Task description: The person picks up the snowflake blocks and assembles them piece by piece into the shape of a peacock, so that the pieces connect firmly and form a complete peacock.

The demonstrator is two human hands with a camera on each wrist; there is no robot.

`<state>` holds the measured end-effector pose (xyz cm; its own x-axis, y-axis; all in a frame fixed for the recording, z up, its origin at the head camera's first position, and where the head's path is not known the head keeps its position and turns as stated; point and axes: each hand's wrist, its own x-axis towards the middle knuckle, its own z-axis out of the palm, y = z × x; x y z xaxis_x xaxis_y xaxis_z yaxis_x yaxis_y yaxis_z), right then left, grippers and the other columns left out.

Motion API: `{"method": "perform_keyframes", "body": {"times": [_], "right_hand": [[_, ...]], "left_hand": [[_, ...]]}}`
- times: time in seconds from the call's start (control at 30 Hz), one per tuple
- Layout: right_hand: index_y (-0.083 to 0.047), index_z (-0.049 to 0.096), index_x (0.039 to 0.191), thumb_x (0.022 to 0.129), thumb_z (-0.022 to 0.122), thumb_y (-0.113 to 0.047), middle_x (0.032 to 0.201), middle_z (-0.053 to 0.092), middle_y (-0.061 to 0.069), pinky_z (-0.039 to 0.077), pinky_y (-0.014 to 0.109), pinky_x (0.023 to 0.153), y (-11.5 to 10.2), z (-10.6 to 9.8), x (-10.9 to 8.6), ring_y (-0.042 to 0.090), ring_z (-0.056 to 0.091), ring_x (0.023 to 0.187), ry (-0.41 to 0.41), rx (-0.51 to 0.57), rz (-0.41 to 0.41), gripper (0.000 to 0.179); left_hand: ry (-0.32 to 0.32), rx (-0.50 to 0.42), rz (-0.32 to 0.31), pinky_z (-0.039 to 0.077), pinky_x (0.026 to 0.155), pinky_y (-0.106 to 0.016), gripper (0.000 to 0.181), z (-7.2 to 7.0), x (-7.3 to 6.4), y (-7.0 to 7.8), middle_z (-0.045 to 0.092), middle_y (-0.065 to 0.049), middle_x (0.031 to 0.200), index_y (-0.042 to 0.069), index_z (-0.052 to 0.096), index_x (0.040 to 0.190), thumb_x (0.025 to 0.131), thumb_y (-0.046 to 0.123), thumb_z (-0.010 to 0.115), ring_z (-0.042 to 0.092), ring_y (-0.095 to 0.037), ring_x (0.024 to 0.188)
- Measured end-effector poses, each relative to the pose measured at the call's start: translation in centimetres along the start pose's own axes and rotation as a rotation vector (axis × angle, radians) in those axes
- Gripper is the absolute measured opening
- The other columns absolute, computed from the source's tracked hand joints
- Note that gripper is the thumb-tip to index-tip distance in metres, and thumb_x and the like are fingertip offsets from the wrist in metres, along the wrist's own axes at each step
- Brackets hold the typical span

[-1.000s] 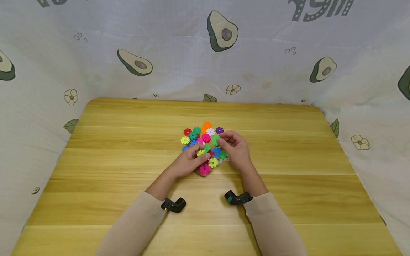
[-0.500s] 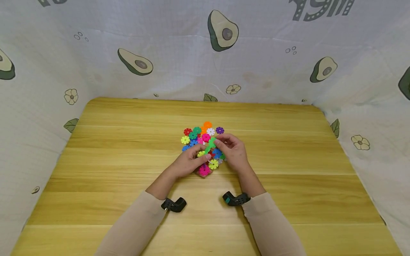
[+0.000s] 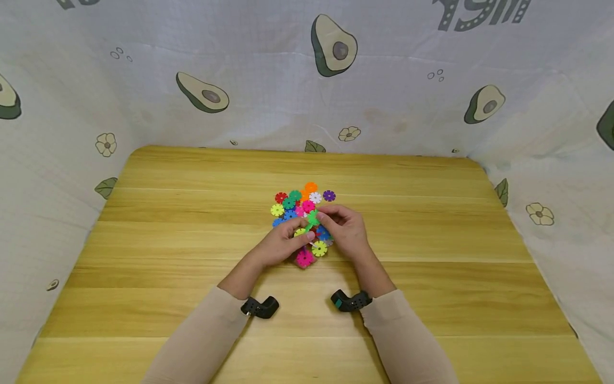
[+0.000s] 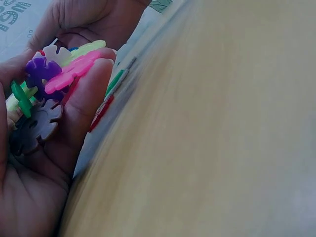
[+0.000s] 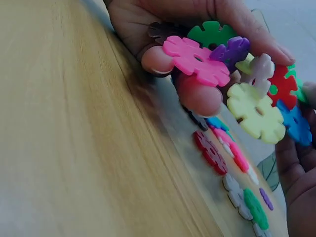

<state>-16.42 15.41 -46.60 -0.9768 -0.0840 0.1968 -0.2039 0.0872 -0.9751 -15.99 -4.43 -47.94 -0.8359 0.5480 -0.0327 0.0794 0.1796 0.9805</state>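
My left hand [image 3: 278, 246] holds a joined cluster of slotted plastic snowflake discs. In the right wrist view the cluster shows a pink disc [image 5: 197, 60], a pale yellow disc [image 5: 256, 113], a red disc [image 5: 283, 86] and a blue disc [image 5: 295, 122]. A dark brown disc [image 4: 37, 127] lies against the left palm in the left wrist view. With thumb and fingers my right hand [image 3: 349, 232] pinches a bright green disc [image 3: 313, 217] at the cluster's upper side. Whether that disc is slotted into the cluster, I cannot tell.
Loose discs lie on the wooden table [image 3: 168, 256] beyond the hands, among them an orange disc [image 3: 310, 187], a purple disc [image 3: 329, 196] and a yellow disc [image 3: 277, 210]. Several more lie under the hands. A white printed cloth [image 3: 268, 96] hangs around the table's back and sides.
My right hand has moved left and slightly down, bringing the green disc from the right over to the cluster. The left hand stays nearly in place, with the cluster tilting a little.
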Motion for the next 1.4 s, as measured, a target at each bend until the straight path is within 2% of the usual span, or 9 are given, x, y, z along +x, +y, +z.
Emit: {"method": "perform_keyframes", "body": {"times": [0.2,0.33,0.47,0.57,0.7,0.9,1.2,1.33,1.4], "right_hand": [[0.010,0.071,0.109,0.094,0.070,-0.001,0.093,0.073,-0.018,0.057,0.015,0.073,-0.1,0.3,-0.2,0.002,0.067,0.083,-0.018,-0.005,0.011,0.018],[0.006,0.072,0.112,0.096,0.070,-0.006,0.101,0.075,-0.003,0.057,0.016,0.076,-0.2,0.4,-0.2,0.004,0.067,0.086,-0.003,-0.029,0.039,0.020],[0.000,0.070,0.121,0.097,0.070,-0.014,0.110,0.071,0.015,0.055,0.016,0.079,-0.1,0.2,-0.1,0.008,0.064,0.090,-0.005,-0.088,0.073,0.027],[-0.003,0.070,0.122,0.096,0.072,-0.016,0.106,0.069,0.015,0.054,0.017,0.076,-0.1,0.1,-0.1,0.010,0.064,0.088,-0.045,-0.127,0.117,0.029],[-0.003,0.070,0.118,0.095,0.074,-0.017,0.103,0.070,0.016,0.055,0.019,0.072,-0.2,0.2,0.0,0.012,0.066,0.083,-0.093,-0.133,0.175,0.027],[-0.004,0.072,0.117,0.095,0.075,-0.023,0.108,0.074,0.018,0.054,0.019,0.070,-0.4,0.7,0.0,0.013,0.067,0.085,-0.079,-0.141,0.214,0.029],[-0.003,0.074,0.115,0.093,0.077,-0.022,0.099,0.073,0.016,0.053,0.019,0.067,-0.2,1.1,-0.2,0.011,0.066,0.081,-0.046,-0.127,0.204,0.028],[-0.005,0.072,0.119,0.093,0.077,-0.022,0.100,0.072,0.016,0.054,0.019,0.069,-0.1,1.3,-0.2,0.011,0.065,0.081,-0.038,-0.118,0.201,0.031],[-0.008,0.070,0.124,0.094,0.076,-0.025,0.101,0.073,0.016,0.055,0.019,0.073,0.0,1.3,-0.1,0.010,0.066,0.083,-0.032,-0.121,0.209,0.035]], "left_hand": [[0.007,0.012,-0.003,0.046,0.082,-0.027,0.016,0.0,0.0,0.0,0.066,-0.007,0.097,0.004,0.060,0.110,0.106,0.019,0.056,0.055,-0.016,0.093],[0.010,-0.004,-0.033,0.048,0.087,-0.030,0.020,-0.1,0.0,-0.1,0.068,-0.008,0.102,0.005,0.059,0.115,0.107,0.023,0.055,0.057,-0.016,0.097],[0.025,-0.024,-0.083,0.048,0.100,-0.038,0.033,-0.3,0.1,-0.2,0.067,-0.012,0.119,0.008,0.054,0.129,0.109,0.034,0.048,0.060,-0.021,0.109],[0.046,-0.050,-0.111,0.043,0.112,-0.047,0.040,-0.3,0.0,-0.3,0.062,-0.013,0.133,0.011,0.047,0.137,0.110,0.039,0.043,0.059,-0.027,0.121],[0.063,-0.087,-0.095,0.033,0.120,-0.054,0.039,-0.4,0.0,-0.2,0.051,-0.019,0.141,0.007,0.041,0.133,0.112,0.039,0.033,0.047,-0.035,0.135],[0.101,-0.070,-0.084,0.018,0.128,-0.057,0.047,-0.4,0.0,0.1,0.040,-0.022,0.150,0.004,0.041,0.135,0.113,0.039,0.019,0.025,-0.036,0.153],[0.083,-0.066,-0.053,0.029,0.118,-0.052,0.043,-0.3,0.0,0.0,0.041,-0.019,0.129,0.002,0.038,0.127,0.113,0.038,0.020,0.036,-0.034,0.133],[0.097,-0.075,-0.065,0.022,0.126,-0.055,0.045,-0.3,-0.1,-0.1,0.041,-0.020,0.137,0.002,0.038,0.131,0.113,0.039,0.019,0.032,-0.033,0.144],[0.098,-0.099,-0.073,0.028,0.122,-0.052,0.043,-0.3,0.0,-0.1,0.043,-0.021,0.137,0.002,0.037,0.129,0.113,0.038,0.022,0.035,-0.033,0.141]]}}
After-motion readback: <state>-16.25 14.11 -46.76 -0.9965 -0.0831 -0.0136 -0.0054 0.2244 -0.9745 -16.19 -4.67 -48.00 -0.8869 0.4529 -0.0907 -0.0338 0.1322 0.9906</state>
